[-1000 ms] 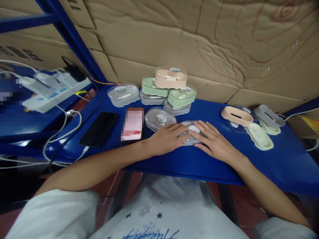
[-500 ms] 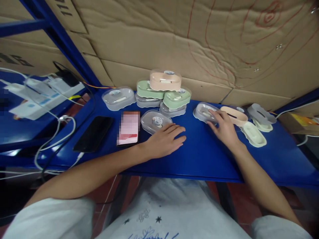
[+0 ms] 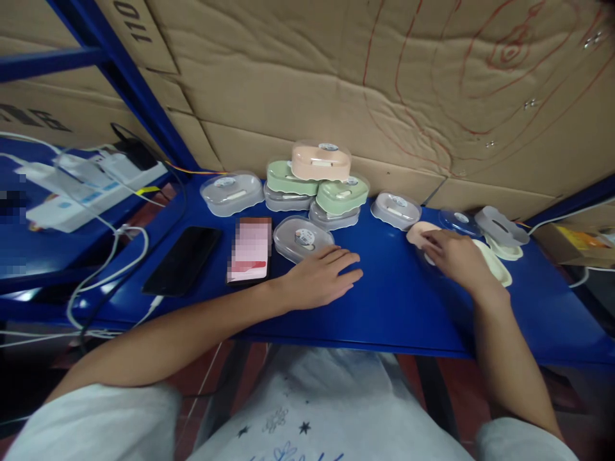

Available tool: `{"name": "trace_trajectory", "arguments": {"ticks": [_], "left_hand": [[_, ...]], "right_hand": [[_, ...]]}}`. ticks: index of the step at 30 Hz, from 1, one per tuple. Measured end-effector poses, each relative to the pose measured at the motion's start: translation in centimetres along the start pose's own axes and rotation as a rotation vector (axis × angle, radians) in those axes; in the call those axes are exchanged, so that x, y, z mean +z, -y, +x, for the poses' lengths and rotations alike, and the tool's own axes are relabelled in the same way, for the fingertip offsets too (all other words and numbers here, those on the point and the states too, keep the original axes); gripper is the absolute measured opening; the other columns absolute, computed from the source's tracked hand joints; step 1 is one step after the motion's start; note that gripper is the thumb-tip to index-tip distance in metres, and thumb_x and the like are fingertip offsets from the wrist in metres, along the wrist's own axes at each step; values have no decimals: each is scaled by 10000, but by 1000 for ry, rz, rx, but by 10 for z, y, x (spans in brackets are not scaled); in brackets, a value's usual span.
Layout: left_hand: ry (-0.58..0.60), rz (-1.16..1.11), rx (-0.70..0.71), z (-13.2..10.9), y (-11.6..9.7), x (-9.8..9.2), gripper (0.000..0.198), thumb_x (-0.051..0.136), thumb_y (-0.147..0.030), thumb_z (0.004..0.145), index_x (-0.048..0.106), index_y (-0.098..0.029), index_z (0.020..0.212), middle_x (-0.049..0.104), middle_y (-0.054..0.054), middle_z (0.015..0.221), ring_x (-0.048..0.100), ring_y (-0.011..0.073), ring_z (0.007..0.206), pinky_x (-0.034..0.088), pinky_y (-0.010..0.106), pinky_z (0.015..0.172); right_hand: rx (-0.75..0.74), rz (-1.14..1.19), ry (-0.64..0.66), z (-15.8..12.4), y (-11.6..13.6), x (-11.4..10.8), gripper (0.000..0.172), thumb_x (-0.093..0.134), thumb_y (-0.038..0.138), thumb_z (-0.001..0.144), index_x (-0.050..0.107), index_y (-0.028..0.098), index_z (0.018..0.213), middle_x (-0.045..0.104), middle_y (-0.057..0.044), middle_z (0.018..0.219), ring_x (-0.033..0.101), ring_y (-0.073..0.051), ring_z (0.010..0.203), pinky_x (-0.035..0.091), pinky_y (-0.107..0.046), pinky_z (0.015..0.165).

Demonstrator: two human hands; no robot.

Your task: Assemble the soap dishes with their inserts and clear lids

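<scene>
My left hand [image 3: 323, 276] lies on the blue table with its fingers stretched out and holds nothing. It is just in front of a grey oval soap box with a clear lid [image 3: 296, 235]. At the right, the fingers of my right hand [image 3: 454, 256] are closed on a peach soap box base [image 3: 418, 232], partly covered by the hand. A closed grey soap box [image 3: 396, 210] stands behind and left of it. Beside my right hand are a clear lid [image 3: 459, 221], a cream tray insert [image 3: 500, 269] and a grey base [image 3: 502, 227] resting on another cream insert.
Closed soap boxes in grey, green and peach [image 3: 321, 161] are stacked at the back. Another grey box [image 3: 230, 195] stands left of them. A lit phone [image 3: 250, 246] and a dark phone [image 3: 182, 259] lie left, near cables and a power strip [image 3: 96, 198]. A cardboard wall [image 3: 288, 83] rises behind.
My right hand has left the closed grey box and moved right onto the peach base, which is now gripped and shifted left and tilted. My left hand has stayed in place.
</scene>
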State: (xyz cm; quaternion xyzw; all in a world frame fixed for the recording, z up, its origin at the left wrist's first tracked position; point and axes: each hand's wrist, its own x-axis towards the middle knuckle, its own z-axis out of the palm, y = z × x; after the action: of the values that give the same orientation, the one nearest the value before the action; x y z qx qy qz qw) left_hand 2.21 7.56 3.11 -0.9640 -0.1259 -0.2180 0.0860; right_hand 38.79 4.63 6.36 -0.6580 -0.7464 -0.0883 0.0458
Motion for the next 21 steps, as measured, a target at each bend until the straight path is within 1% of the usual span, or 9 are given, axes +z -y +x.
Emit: {"name": "trace_trajectory", "arguments": {"ticks": [2,5,8,10,12,14,17,19,21], "left_hand": [[4,-14,11,0,0,2,298,652,-252,1040,671,-162,1323,663,148,1392,654,285,1254,501,452,1137],[-4,-42,16,0,-1,4,413,651,-274,1049,596,-151,1439,634,162,1460,618,297,1338,485,452,1164],[19,-65,16,0,-1,4,538,634,-284,1065,480,-156,1565,633,164,1478,597,294,1381,477,452,1171],[48,-84,15,0,0,4,536,627,-273,1070,472,-160,1571,687,150,1399,645,278,1310,504,444,1126],[55,-103,21,0,-1,5,429,616,-265,1077,553,-151,1486,732,129,1311,685,263,1223,522,441,1084],[31,-111,11,0,-2,5,313,587,-239,1088,621,-139,1382,748,119,1275,699,250,1183,524,438,1075],[-9,-114,-46,0,-3,4,260,548,-189,1093,648,-129,1326,750,121,1262,702,243,1166,530,426,1070],[-13,-115,-61,0,-4,3,256,543,-171,1089,651,-129,1317,744,124,1270,698,249,1171,534,428,1069],[-15,-113,-54,-1,-3,3,256,544,-160,1083,651,-131,1314,740,121,1274,694,252,1177,534,429,1075]], "right_hand": [[-173,122,6,-5,27,-3,351,528,394,1056,721,221,1293,762,-135,1296,736,-328,1131,579,-475,960],[-459,355,-30,-12,66,-7,305,546,344,1082,700,264,1333,761,-88,1313,707,-286,1229,545,-477,1067],[-586,501,-53,-16,83,-12,277,564,306,1089,687,301,1337,750,-51,1336,688,-243,1263,519,-448,1105],[-523,509,-91,-16,76,-18,252,590,333,1082,686,296,1312,748,-61,1320,687,-254,1252,515,-463,1092],[-401,451,-101,-16,62,-21,244,616,407,1067,697,281,1260,748,-79,1282,692,-285,1218,509,-504,1071],[-324,410,-22,-14,46,-20,319,649,517,1032,706,272,1230,738,-93,1276,687,-312,1208,511,-536,1057],[-334,426,163,-13,27,-10,437,672,634,978,718,307,1264,714,-89,1337,665,-336,1257,526,-561,1056],[-348,435,235,-13,14,-2,420,641,631,992,730,330,1272,713,-81,1357,666,-335,1273,530,-569,1067],[-302,407,244,-13,0,6,406,589,603,1019,735,330,1283,722,-84,1364,681,-341,1268,530,-579,1078]]}}
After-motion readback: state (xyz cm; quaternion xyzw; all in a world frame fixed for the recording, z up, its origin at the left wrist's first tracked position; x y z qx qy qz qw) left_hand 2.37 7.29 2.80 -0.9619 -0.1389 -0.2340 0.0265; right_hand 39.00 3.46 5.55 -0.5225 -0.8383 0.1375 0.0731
